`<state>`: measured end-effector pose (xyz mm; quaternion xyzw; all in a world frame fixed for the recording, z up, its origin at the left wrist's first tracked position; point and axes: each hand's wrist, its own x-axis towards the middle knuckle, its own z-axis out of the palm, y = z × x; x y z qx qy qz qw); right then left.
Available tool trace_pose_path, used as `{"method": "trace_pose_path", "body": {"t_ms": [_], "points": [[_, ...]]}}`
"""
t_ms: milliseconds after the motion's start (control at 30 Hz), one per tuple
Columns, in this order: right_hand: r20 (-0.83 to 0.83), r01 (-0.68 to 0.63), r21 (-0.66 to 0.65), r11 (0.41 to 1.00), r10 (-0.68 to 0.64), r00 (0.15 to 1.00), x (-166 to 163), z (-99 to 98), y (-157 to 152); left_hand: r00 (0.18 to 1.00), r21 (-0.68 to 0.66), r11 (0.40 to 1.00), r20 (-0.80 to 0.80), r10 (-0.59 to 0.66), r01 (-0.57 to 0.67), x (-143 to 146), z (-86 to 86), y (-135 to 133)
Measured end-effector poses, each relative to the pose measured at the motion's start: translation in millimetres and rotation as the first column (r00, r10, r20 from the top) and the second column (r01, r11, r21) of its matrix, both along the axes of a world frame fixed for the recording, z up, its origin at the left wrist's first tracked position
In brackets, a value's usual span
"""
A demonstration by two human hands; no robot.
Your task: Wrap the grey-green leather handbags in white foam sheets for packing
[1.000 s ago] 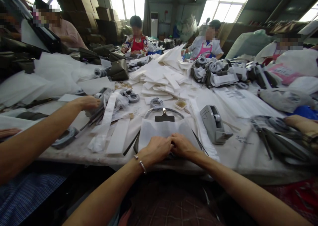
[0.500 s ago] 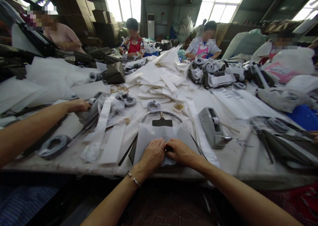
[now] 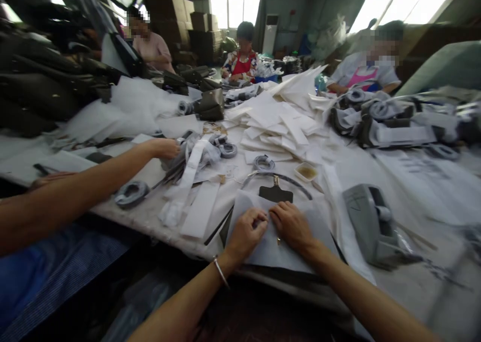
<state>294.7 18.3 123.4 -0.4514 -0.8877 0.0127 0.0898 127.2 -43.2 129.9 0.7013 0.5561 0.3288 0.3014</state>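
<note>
My left hand (image 3: 244, 233) and my right hand (image 3: 292, 225) rest side by side on a white paper sheet (image 3: 319, 226) that covers a dark bag (image 3: 224, 228) at the table's near edge. The fingers of both hands are curled and pressed onto the paper; the left fingertips pinch a fold of it. Just beyond the sheet shows a black leather tab (image 3: 275, 193) with a metal clasp and a curved dark strap (image 3: 289, 180). A silver bracelet sits on my left wrist.
A grey tape dispenser (image 3: 372, 228) stands to the right. A co-worker's arm (image 3: 93, 181) reaches in from the left to wrapped straps (image 3: 195, 154). A heap of white paper sheets (image 3: 278, 116) fills the middle. Other people sit at the far side. Dark bags (image 3: 37, 91) pile at left.
The view has swung left and tilted, with blur on the right. My hands have stayed together on the paper, shifting slightly forward. The co-worker's hand stays at the wrapped straps.
</note>
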Motion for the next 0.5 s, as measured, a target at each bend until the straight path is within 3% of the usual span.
{"method": "trace_pose_path", "body": {"t_ms": [33,100,167,233,367,500], "points": [[-0.035,-0.017,0.035,0.999,0.019,0.999,3.2,-5.3,-0.5,1.000,-0.055,0.998,-0.020,-0.004,0.002,-3.7,5.3,5.7],[-0.073,-0.056,0.088,0.995,0.063,0.995,7.6,-10.9,-0.2,0.974,-0.134,0.979,-0.143,-0.174,0.155,-8.8,16.1,21.2],[-0.089,-0.087,0.122,0.989,0.098,0.991,10.0,-12.2,0.6,0.879,-0.180,0.923,-0.286,-0.380,0.341,-7.8,26.5,39.2],[-0.108,-0.097,0.137,0.986,0.112,0.988,12.2,-12.9,1.0,0.773,-0.218,0.872,-0.404,-0.489,0.438,0.9,35.5,55.6],[-0.172,-0.090,0.161,0.983,0.118,0.978,19.7,-21.1,3.3,0.732,-0.213,0.888,-0.504,-0.458,0.408,27.2,43.8,73.3],[-0.210,-0.090,0.218,0.972,0.137,0.968,26.9,-34.6,9.6,0.753,-0.121,0.963,-0.602,-0.266,0.243,34.4,31.1,64.8]]}}
